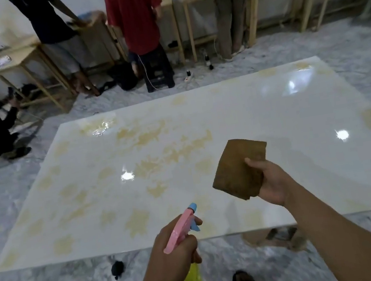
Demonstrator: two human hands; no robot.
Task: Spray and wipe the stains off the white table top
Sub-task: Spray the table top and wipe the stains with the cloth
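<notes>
Yellowish stains (171, 152) blotch the glossy white desk (273, 122); left hand (171, 246) fingers grip a spray bottle (180, 227), right hand (272, 182) fingers pinch a brown cloth (237, 171); people stand at wooden benches (30, 60) beyond.

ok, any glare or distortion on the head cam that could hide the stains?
Head view: bright glare spots on the white table top, at centre left, right and far corners, washing out some yellow stains; wide-angle bending of the table edges; overall soft focus, background people blurred.

Glossy white table top (260, 114), yellow stains (155, 135) across left
</notes>
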